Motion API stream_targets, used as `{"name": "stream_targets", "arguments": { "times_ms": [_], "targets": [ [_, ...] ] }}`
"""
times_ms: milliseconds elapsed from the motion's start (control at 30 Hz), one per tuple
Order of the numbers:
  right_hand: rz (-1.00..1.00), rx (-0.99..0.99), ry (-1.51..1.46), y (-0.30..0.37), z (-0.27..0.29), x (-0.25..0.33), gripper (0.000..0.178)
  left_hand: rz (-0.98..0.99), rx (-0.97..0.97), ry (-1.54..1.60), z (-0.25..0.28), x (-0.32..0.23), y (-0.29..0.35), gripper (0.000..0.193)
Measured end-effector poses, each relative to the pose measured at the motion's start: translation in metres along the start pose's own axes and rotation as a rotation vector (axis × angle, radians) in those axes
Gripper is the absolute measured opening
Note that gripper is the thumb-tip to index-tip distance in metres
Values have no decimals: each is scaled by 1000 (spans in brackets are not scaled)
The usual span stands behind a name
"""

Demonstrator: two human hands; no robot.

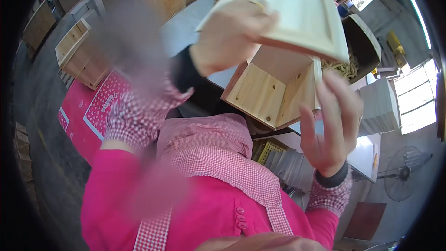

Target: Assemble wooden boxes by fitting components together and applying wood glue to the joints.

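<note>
My left hand [234,35] is closed on the edge of a pale wooden panel with a raised frame [297,9]. The panel hangs tilted above an open-topped wooden box [260,95], covering part of its far side. Knotty boards form the box's inner walls, and nothing shows in the visible part of its inside. Beside the box's right wall is my right hand [332,123], its fingers spread and slightly blurred. Whether those fingertips touch the box I cannot tell.
A brown carton [367,42] holds beige strips behind the box. To its right rises a stack of pale panels [378,107]; a fan [403,173] stands further right. Another wooden box [81,56] and pink printed sheeting [100,107] are at left. Grey blurs hide part of the left side.
</note>
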State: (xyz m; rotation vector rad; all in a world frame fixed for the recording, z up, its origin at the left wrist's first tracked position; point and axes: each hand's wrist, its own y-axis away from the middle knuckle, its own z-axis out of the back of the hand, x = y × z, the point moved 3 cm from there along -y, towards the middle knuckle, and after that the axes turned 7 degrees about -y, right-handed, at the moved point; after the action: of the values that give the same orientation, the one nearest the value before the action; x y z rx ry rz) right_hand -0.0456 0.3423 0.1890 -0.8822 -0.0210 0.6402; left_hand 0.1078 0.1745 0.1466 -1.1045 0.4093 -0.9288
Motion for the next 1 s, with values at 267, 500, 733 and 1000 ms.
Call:
{"name": "stream_targets", "arguments": {
  "times_ms": [267, 500, 733, 1000],
  "targets": [
    [-230, 405, 308, 3, -47, -54, 45, -238, 114, 68, -52, -72, -26, 10],
    [-213, 536, 266, 36, -67, -73, 42, -62, 74, 152, -43, -63, 7, 30],
    [-250, 551, 212, 43, -78, -68, 45, 458, 203, 792, -51, 6, 79, 60],
    [-249, 519, 215, 45, -85, -73, 46, 591, 265, 1185, -80, 7, 98, 48]
  ]
}}
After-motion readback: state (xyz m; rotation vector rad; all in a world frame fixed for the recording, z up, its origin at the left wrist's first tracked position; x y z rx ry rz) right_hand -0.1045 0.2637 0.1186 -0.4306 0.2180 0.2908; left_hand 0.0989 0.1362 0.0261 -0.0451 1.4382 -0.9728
